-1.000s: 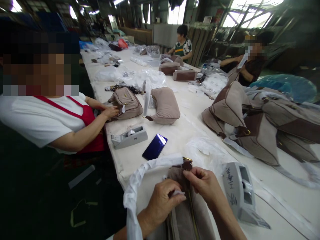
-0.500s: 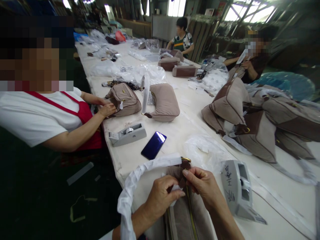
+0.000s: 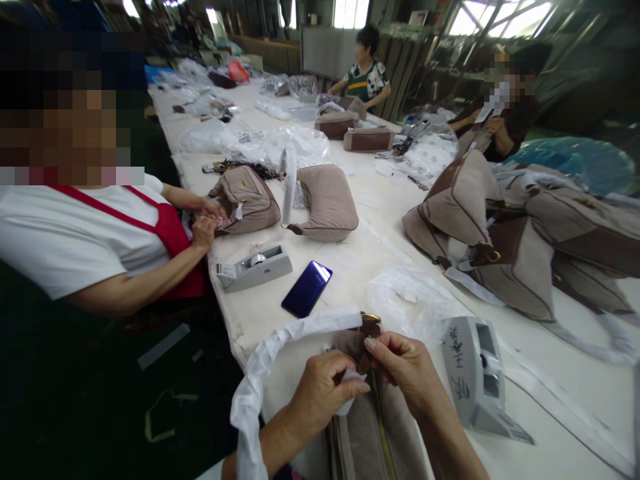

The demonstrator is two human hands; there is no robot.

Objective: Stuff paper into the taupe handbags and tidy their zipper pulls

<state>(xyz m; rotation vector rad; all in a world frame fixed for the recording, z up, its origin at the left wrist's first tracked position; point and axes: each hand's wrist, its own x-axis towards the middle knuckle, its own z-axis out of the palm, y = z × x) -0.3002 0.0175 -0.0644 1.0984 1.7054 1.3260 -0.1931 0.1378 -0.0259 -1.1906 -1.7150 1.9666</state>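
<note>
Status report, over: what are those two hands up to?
Left hand pinching white paper. Right hand pinching brown tab on taupe bag. Tape dispenser close at right, not blocking.

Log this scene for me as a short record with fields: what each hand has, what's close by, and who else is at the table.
Left hand: pinches a white scrap at the zip end of the taupe handbag
Right hand: pinches the bag's brown tab
Strap: covered in white paper wrap
Beside right hand: grey tape dispenser
Ahead: blue phone, second tape dispenser
Co-worker: red apron, co-worker's hands at another handbag
</note>
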